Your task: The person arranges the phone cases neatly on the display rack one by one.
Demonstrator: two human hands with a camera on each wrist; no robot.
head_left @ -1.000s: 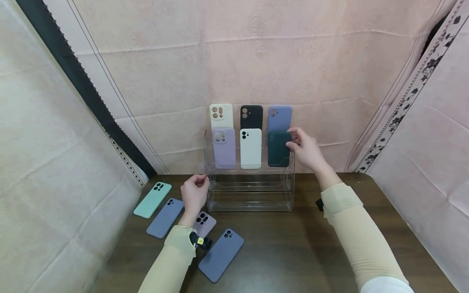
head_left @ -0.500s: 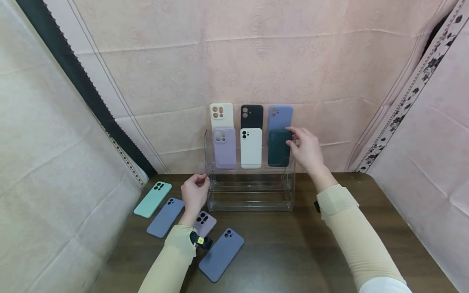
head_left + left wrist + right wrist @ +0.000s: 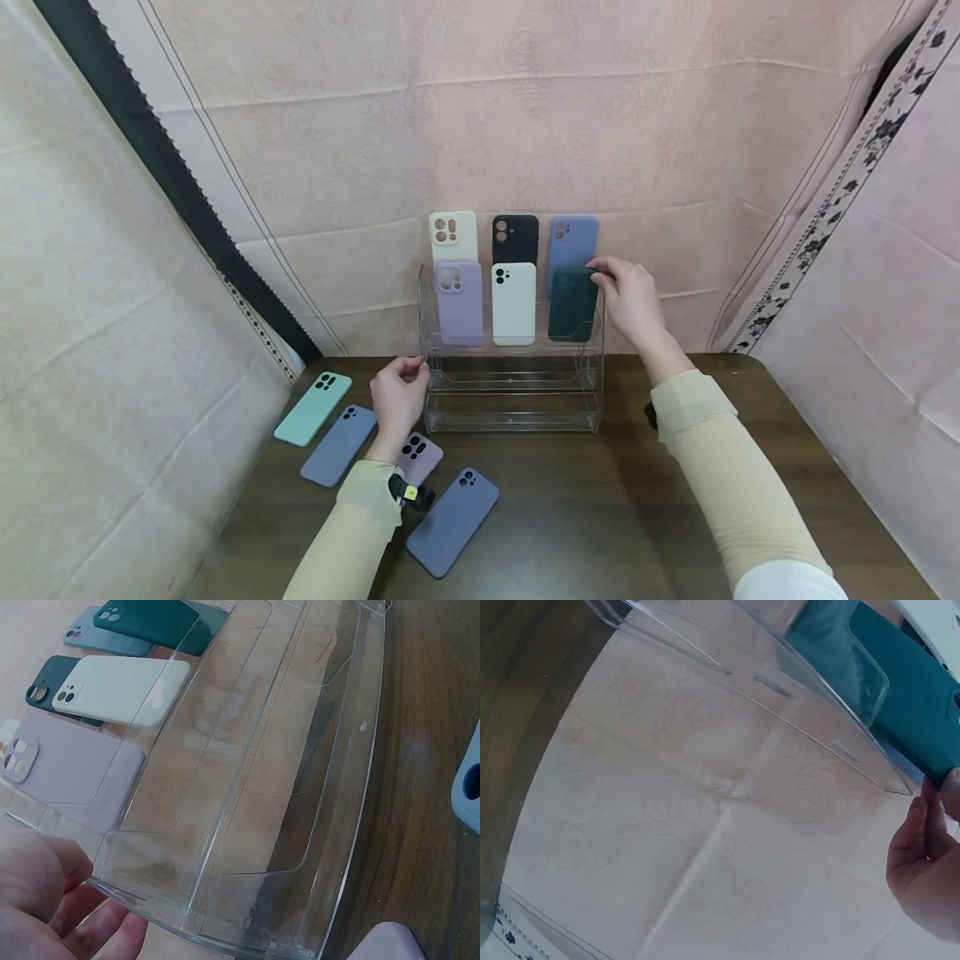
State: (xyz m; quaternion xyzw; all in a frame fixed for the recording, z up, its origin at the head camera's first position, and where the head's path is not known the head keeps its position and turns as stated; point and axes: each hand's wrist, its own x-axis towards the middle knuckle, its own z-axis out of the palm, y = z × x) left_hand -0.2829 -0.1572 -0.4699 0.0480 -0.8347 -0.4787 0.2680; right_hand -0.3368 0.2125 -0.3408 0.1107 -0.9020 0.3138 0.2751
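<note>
A clear stepped display rack (image 3: 514,430) stands at the back of the table with phone cases leaning in its upper tiers. My left hand (image 3: 397,400) holds the rack's left side; in the left wrist view, the thumb and fingers (image 3: 99,924) grip its side panel. At the right end, my right hand (image 3: 633,304) pinches a dark green phone case (image 3: 572,308) by its upper right corner. That case sits upright in the same tier as a white case (image 3: 513,308) and a lilac case (image 3: 460,308). The right wrist view shows its lower part behind the clear lip.
Behind stand a cream case (image 3: 454,236), a black case (image 3: 515,237) and a blue case (image 3: 573,237). On the table lie a mint case (image 3: 312,408), a blue-grey case (image 3: 337,446), a mauve case (image 3: 422,458) partly behind the left wrist, and another blue-grey case (image 3: 453,523).
My right thumb has shifted from the green case's face up toward its right edge. The green case has barely moved. My left hand and the rack stay put.
</note>
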